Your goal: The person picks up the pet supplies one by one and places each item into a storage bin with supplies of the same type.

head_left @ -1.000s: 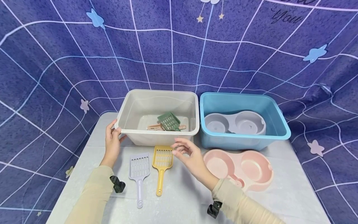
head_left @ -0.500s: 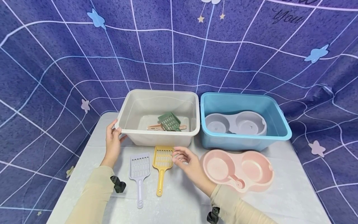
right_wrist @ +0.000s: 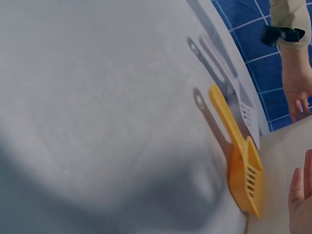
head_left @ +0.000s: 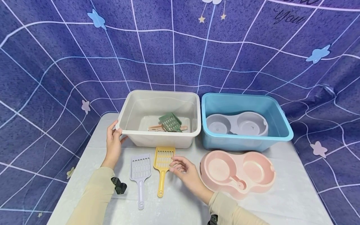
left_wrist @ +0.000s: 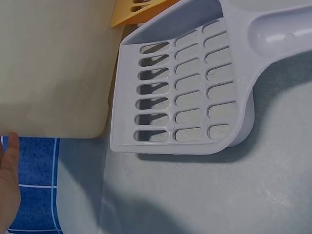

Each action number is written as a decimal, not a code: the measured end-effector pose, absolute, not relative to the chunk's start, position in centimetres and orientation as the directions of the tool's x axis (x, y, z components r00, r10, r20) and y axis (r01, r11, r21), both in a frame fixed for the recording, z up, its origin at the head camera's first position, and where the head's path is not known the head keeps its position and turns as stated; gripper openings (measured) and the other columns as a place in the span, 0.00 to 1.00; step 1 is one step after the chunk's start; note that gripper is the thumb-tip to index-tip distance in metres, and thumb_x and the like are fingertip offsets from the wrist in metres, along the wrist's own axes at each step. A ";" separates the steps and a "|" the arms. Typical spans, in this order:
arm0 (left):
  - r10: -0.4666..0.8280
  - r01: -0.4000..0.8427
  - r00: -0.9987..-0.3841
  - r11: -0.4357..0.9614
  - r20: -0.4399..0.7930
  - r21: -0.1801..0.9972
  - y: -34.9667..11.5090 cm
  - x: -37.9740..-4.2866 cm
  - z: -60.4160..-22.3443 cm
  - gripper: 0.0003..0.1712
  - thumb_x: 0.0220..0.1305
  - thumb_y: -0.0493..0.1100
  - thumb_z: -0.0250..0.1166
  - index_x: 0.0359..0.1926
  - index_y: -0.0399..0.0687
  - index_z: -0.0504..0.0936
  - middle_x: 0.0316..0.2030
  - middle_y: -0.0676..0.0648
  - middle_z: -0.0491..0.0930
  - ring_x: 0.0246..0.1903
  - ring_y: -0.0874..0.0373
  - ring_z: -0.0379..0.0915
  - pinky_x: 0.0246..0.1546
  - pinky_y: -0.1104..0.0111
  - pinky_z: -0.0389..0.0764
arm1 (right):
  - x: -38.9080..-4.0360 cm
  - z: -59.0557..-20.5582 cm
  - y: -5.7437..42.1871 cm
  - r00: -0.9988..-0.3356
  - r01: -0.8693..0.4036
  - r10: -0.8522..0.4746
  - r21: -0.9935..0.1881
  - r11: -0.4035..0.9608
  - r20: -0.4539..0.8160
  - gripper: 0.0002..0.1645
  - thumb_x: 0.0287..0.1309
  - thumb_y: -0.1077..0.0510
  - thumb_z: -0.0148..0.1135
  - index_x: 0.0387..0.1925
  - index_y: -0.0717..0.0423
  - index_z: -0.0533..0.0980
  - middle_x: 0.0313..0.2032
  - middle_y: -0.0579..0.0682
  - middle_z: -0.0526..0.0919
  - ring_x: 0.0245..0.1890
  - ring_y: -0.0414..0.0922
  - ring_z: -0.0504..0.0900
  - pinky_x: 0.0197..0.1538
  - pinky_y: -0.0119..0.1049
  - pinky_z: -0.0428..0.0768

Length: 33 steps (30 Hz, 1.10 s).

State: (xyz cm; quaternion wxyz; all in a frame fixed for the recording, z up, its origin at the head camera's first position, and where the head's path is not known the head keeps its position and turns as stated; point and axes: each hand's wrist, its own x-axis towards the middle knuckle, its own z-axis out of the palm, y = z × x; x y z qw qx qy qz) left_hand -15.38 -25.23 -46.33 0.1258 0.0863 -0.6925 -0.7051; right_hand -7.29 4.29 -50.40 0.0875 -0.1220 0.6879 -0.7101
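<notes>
Left hand point(head_left: 113, 143): we clamp the grey bin point(head_left: 160, 139)
Right hand point(head_left: 189, 175): thumb and fingers apart, loosely bent
Yellow scoop point(head_left: 162, 172): just left of our right hand

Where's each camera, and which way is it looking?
Head: on the person's head, facing forward and down at the grey tub, blue tub and table; left hand, right hand and sleeves show.
Left wrist: on that wrist, facing the purple scoop and grey tub; part of the left hand shows at the left edge.
Right wrist: on that wrist, facing across the table to the yellow scoop; part of the right hand shows lower right, the left hand above.
Both wrist views share both scoops.
</notes>
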 end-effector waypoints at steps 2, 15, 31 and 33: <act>-0.294 0.055 -0.954 -0.001 0.052 0.998 -25.2 -15.4 -46.3 0.28 0.76 0.39 0.42 0.75 0.47 0.55 0.57 0.45 0.65 0.52 0.61 0.68 0.64 0.47 0.69 | -7.1 -50.7 4.2 -0.953 -0.025 -0.299 -0.999 -0.042 0.036 0.25 0.58 0.67 0.68 0.58 0.66 0.74 0.44 0.64 0.81 0.39 0.38 0.77 0.39 0.21 0.75; -0.300 0.048 -0.953 -0.018 0.041 0.999 -25.2 -15.4 -46.4 0.28 0.76 0.39 0.42 0.75 0.48 0.55 0.58 0.44 0.64 0.52 0.62 0.69 0.64 0.47 0.70 | -5.9 -53.1 3.6 -0.946 0.086 -0.315 -0.996 -0.030 -0.072 0.26 0.59 0.70 0.65 0.59 0.69 0.72 0.46 0.65 0.81 0.37 0.37 0.77 0.35 0.19 0.74; -0.303 0.035 -0.953 -0.005 0.032 0.999 -25.2 -15.3 -46.3 0.28 0.76 0.40 0.43 0.74 0.48 0.55 0.57 0.46 0.65 0.53 0.61 0.69 0.61 0.57 0.75 | -4.4 -55.6 2.6 -0.937 0.148 -0.330 -0.986 -0.072 -0.117 0.28 0.56 0.73 0.65 0.59 0.72 0.71 0.47 0.68 0.79 0.35 0.36 0.76 0.34 0.17 0.75; -0.303 0.033 -0.952 -0.010 0.029 0.999 -25.2 -15.3 -46.3 0.28 0.76 0.40 0.43 0.74 0.48 0.56 0.57 0.47 0.65 0.53 0.60 0.69 0.61 0.58 0.75 | -4.2 -55.7 2.5 -0.938 0.158 -0.324 -0.985 -0.072 -0.127 0.28 0.55 0.73 0.65 0.59 0.72 0.70 0.47 0.67 0.78 0.35 0.36 0.76 0.34 0.17 0.75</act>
